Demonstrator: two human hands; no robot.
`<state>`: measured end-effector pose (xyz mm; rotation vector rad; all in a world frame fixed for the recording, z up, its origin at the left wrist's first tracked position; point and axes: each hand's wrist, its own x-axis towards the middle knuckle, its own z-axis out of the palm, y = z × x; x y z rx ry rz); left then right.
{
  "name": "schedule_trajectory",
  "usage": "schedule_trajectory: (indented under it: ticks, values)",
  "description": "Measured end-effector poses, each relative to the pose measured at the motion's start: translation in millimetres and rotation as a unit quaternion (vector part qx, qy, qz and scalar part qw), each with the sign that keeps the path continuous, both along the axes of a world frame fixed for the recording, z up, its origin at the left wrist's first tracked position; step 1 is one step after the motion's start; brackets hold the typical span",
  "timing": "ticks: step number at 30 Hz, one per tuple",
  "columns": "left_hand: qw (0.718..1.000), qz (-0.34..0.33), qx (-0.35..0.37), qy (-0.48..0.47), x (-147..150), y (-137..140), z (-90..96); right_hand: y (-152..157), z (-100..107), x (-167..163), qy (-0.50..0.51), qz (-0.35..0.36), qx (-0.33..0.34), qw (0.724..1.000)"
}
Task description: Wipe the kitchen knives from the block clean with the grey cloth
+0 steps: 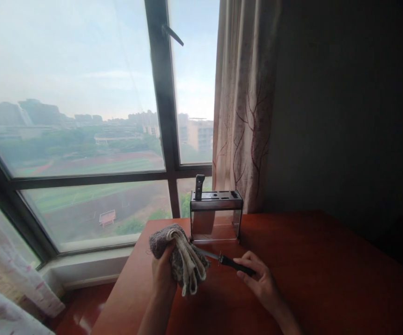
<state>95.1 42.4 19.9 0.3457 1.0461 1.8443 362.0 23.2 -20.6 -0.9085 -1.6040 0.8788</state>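
Gripping a knife [222, 260] by its black handle, the right hand [260, 279] points the blade into a grey cloth [180, 258] bunched in the closed left hand [162, 274]. Both hover above the red table [327, 279], just before a knife block [216, 216] with one knife [199, 186] standing in it.

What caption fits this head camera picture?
Left hand wraps cloth around a knife held by right hand.

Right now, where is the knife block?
In the head view, the knife block stands at the table's far edge by the window, left of the curtain, just beyond both hands.
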Motion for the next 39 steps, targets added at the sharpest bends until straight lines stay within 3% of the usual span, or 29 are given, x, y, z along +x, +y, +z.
schedule_trajectory:
  ticks: [4, 9, 13, 15, 19, 24, 28, 31, 36, 39]
  values:
    - [1.000, -0.011, 0.000, -0.007, 1, 0, 0.9, 0, 0, 0, 0.004, -0.021, -0.023, 1.000]
    - [0.997, -0.066, 0.033, -0.003, 7, -5, 1.6, 3, -10, -5, 0.069, -0.009, -0.164, 0.984]
    - [0.995, -0.097, 0.009, 0.015, 26, -12, 2.3, 3, -16, -14, 0.086, -0.012, -0.193, 0.977]
    - [0.993, -0.117, -0.003, 0.032, 38, -15, 0.5, 2, -16, -18, 0.079, -0.015, -0.171, 0.982]
    - [0.983, -0.163, 0.014, 0.088, 54, -16, -5.4, 0, -13, -25, 0.030, -0.047, -0.062, 0.997]
    - [0.980, -0.131, -0.022, 0.150, 53, -14, -6.3, -2, -10, -29, -0.023, -0.051, 0.044, 0.997]
    - [0.985, -0.131, -0.025, 0.108, 52, -16, -3.5, -5, -9, -31, -0.035, -0.048, 0.073, 0.996]
    - [0.992, -0.110, -0.027, 0.057, 46, -16, -1.5, -9, -6, -31, -0.049, -0.031, 0.039, 0.998]
    - [0.996, -0.083, 0.013, -0.003, 27, -12, 6.6, -12, -4, -27, 0.028, 0.016, -0.138, 0.990]
    - [0.996, -0.087, 0.020, -0.014, 14, -11, 13.1, -11, -2, -21, 0.066, 0.020, -0.177, 0.982]
